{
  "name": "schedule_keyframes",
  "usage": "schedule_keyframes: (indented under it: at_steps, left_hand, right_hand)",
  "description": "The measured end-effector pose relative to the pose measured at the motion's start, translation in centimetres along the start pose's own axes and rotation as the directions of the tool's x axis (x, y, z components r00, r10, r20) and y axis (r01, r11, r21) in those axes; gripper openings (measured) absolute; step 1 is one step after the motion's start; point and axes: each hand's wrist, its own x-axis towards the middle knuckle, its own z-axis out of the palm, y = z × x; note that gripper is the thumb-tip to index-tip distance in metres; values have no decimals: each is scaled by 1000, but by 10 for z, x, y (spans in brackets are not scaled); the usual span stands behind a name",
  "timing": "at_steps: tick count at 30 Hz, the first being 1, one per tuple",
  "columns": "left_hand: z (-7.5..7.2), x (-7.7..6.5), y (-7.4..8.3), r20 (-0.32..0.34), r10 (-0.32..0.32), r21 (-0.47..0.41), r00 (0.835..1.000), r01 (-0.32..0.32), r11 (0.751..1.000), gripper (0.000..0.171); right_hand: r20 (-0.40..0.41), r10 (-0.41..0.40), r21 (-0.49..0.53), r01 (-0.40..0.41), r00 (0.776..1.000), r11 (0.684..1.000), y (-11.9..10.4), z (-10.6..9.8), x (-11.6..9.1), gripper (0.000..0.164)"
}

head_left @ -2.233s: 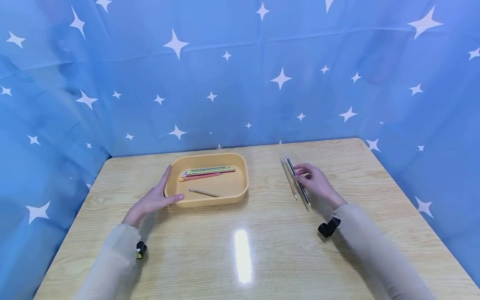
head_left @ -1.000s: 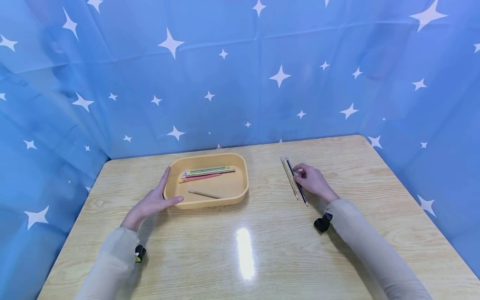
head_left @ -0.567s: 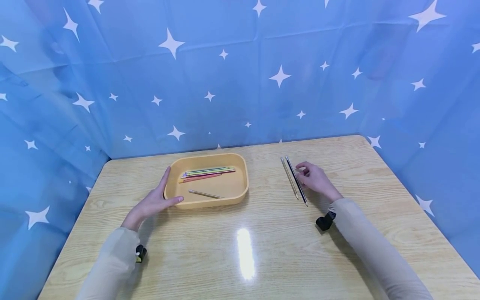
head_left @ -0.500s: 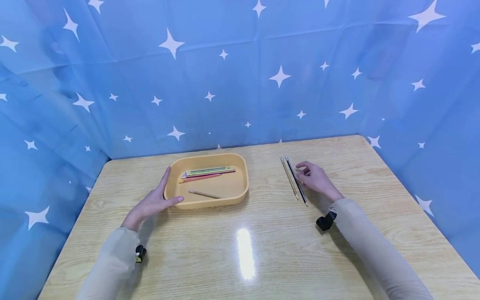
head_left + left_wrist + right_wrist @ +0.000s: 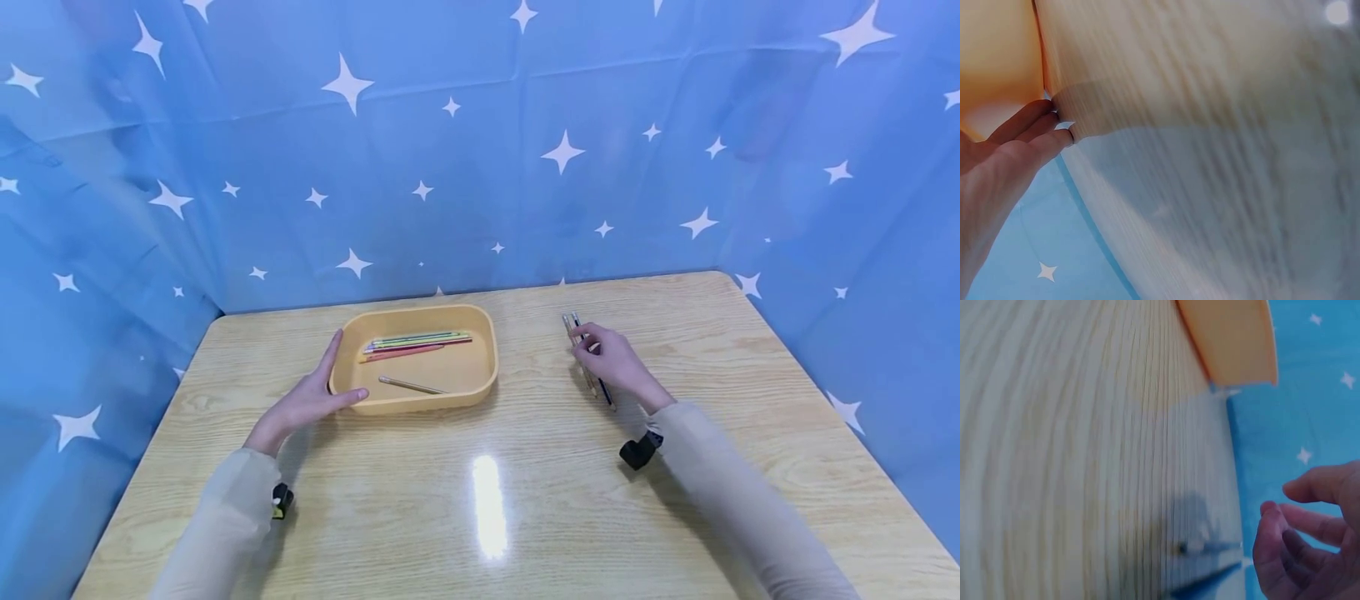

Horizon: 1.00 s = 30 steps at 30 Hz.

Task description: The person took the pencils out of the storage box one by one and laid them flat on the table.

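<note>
- While the left hand (image 5: 306, 400) rests against the left end of the yellow tray (image 5: 427, 404) in the head view, its thumb stands wide of the fingers and lies over the near rim.
- Inside the tray, as the head view shows, a bunch of coloured pencils (image 5: 416, 342) lies toward the far side, and a single pencil (image 5: 411, 385) lies near the front wall.
- In the same view the right hand (image 5: 615, 360), fingers bent, is over the light pencil (image 5: 566, 322) and the dark pencil (image 5: 606, 394), which lie side by side on the surface (image 5: 390, 500), right of the tray.
- In the left wrist view, the left hand's fingers extend together beside the tray, with the starry curtain (image 5: 1047, 272) beyond.
- In the right wrist view, the right hand's loosely bent fingertips leave a narrow gap; both pencils, blurred, lie apart from them.
</note>
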Motion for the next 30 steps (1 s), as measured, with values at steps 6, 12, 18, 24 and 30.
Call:
schedule_keyframes:
  at_steps: [6,12,18,24,30]
  left_hand:
    - [2,3,-1,6,8,-5,1000,-8,1000,110]
    - [0,2,-2,9,2,-7,1000,-2,1000,110]
    - [0,2,-2,6,-5,-10,1000,5,1000,110]
    - [-2,1,-2,1,-5,8,1000,5,1000,110]
    - [-2,2,-4,2,-1,0,1000,1,1000,109]
  right_hand:
    - [26,-48,46,47,999,998,-15,9,-1,33]
    - [54,-106,206,93,993,974,-34,19,2,31]
    - [24,-152,256,141,988,956,-54,26,2,27]
    - [-7,-215,276,208,977,938,-93,29,-1,23]
    - [6,-243,294,231,970,927,-126,32,0,20]
